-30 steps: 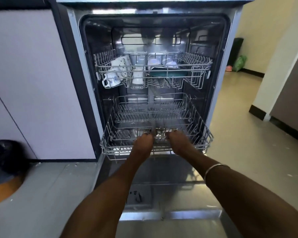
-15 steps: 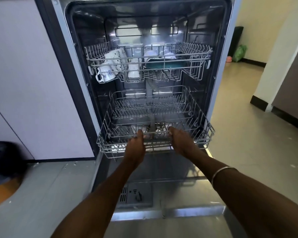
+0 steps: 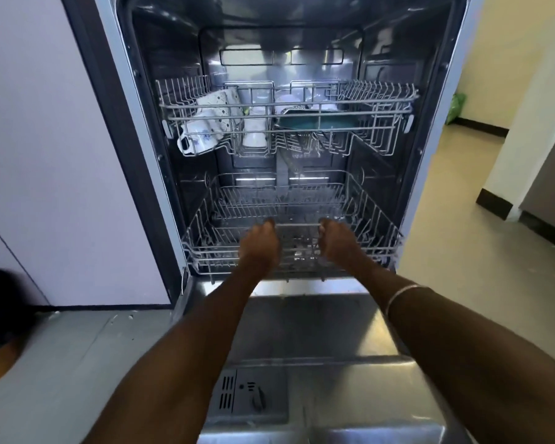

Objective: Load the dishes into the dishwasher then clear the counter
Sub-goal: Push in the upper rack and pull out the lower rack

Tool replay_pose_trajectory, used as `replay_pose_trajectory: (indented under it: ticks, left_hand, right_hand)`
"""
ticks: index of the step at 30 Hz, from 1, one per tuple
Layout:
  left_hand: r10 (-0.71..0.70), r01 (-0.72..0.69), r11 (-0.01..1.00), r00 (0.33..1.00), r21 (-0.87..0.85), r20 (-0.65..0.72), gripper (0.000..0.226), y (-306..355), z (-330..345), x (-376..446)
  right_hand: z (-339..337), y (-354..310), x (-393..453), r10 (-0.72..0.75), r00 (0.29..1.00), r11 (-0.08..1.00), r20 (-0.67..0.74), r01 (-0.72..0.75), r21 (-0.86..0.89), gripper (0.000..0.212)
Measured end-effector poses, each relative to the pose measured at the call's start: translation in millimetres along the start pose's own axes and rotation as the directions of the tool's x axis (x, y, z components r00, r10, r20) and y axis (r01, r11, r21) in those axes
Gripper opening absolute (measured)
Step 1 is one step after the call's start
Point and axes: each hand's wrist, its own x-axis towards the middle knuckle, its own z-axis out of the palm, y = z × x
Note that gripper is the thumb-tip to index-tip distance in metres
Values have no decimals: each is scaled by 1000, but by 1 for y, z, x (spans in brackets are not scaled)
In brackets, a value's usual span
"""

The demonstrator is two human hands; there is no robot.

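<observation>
The dishwasher stands open with its door point(image 3: 318, 341) folded down flat in front of me. The lower wire rack point(image 3: 205, 248) holds no dishes and sits partly out over the door. My left hand point(image 3: 259, 245) and my right hand point(image 3: 337, 241) both grip the rack's front rail, side by side near its middle. The upper rack point(image 3: 378, 123) stays inside; it holds white patterned mugs point(image 3: 205, 129) on the left, white cups point(image 3: 255, 129) in the middle and a teal dish point(image 3: 314, 122) to the right.
A pale cabinet panel point(image 3: 61, 171) flanks the dishwasher on the left. A dark round object point(image 3: 4, 302) sits on the floor at far left. Tiled floor point(image 3: 481, 267) extends to the right, with a green bag point(image 3: 455, 107) by the far wall.
Both hands have curled over the lower rack's front rail. The view has come closer to the dishwasher and the rack looks a little farther out.
</observation>
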Motion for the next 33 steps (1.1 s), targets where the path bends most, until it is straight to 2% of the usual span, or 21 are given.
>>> replay_pose_trajectory:
  ticks: [3, 7, 11, 15, 19, 21, 24, 27, 31, 33]
  left_hand:
    - [-30, 31, 999, 999, -21, 20, 26, -5, 7, 18]
    - [-40, 40, 998, 999, -47, 3, 27, -7, 15, 28]
    - [19, -19, 999, 1000, -44, -9, 29, -8, 16, 18]
    - [9, -10, 998, 1000, -55, -23, 28, -7, 10, 6]
    - [29, -28, 999, 999, -25, 33, 36, -4, -7, -18]
    - [31, -32, 999, 998, 5, 59, 42, -3, -15, -35]
    - [-1, 0, 1000, 997, 19, 74, 40, 1, -27, -65]
    - [76, -80, 996, 994, 46, 80, 39, 1, -34, -97]
    - [61, -60, 997, 997, -38, 39, 30, 1, -43, -131]
    - [87, -86, 996, 995, -37, 46, 34, 5, -50, -151]
  right_hand:
    - [10, -1, 17, 133, 985, 991, 111, -131, -20, 34]
    - [18, 8, 33, 130, 988, 991, 85, -133, 22, 29]
    - [21, 9, 26, 137, 988, 990, 76, -138, 13, 25]
    - [12, 1, 13, 185, 976, 983, 115, -184, -22, 33]
    - [-2, -6, -5, 182, 971, 983, 156, -181, -23, 32]
    - [-8, -9, -22, 124, 979, 992, 160, -120, -35, 27]
    - [-16, -14, -52, 41, 985, 999, 168, -35, -41, 23]
    - [-26, -26, -82, 44, 978, 996, 205, -27, -86, 27]
    - [-40, -43, -116, 80, 965, 984, 250, -36, -176, 36]
    - [-47, -49, -134, 76, 958, 977, 276, -16, -212, 34]
